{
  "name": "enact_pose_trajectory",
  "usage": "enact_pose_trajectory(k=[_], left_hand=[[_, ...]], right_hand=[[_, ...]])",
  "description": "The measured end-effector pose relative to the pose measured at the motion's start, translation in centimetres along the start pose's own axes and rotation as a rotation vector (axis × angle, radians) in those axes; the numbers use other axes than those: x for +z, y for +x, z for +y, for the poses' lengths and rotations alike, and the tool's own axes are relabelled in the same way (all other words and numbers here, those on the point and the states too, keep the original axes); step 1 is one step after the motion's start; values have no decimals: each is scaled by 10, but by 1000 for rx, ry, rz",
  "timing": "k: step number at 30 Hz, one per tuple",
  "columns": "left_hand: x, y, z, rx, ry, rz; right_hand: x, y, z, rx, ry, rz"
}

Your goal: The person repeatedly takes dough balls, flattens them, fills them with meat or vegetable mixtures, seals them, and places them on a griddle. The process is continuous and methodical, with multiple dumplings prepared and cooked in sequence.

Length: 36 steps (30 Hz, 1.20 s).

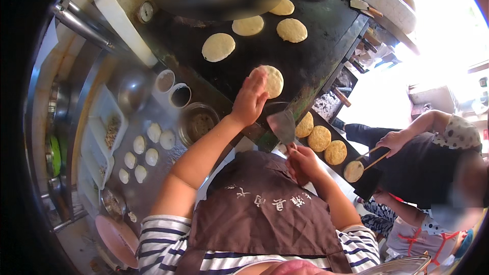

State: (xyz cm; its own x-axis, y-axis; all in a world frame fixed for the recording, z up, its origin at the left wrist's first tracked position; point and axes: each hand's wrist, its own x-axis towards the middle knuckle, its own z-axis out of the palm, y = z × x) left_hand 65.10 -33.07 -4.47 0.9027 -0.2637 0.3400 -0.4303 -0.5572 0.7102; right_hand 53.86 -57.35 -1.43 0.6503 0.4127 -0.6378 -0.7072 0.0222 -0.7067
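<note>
My left hand reaches over the black griddle, its fingers extended against the left side of a round flatbread; the fingertips are slightly blurred. My right hand grips the handle of a wide-bladed metal spatula near the griddle's front corner. Several more pale flatbreads lie farther back on the griddle. A dark blurred oval hides part of its far side. Browned flatbreads sit in a row on a dark narrow surface to the right.
At left, a metal counter holds several dough pieces, white trays of filling, two small cups and a metal bowl. A co-worker at right holds a flatbread with tongs or sticks. A scraper lies at the griddle's far right corner.
</note>
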Motion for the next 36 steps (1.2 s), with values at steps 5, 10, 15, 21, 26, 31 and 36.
enact_pose_trajectory(k=[5, 10, 15, 21, 26, 31, 36], left_hand=[[9, 25, -8, -120, 100, 184], [-15, -7, 4, -348, -131, 427], [-30, -52, 18, -349, -59, 408], [-57, -151, 28, -509, -46, 714], [-122, -272, -59, -857, 107, 1093], [-162, -309, -103, -733, 256, 482], [-184, -308, -110, -668, 318, 510]], right_hand=[[37, 147, -58, -236, -97, 71], [53, 138, -101, -619, -1321, 680], [56, 147, -114, -559, -1365, 534], [61, 108, -95, -542, -1363, 383], [164, 55, -40, -17, -694, -430], [246, 105, 106, 509, -85, -524], [328, 151, 125, -35, -426, -561]])
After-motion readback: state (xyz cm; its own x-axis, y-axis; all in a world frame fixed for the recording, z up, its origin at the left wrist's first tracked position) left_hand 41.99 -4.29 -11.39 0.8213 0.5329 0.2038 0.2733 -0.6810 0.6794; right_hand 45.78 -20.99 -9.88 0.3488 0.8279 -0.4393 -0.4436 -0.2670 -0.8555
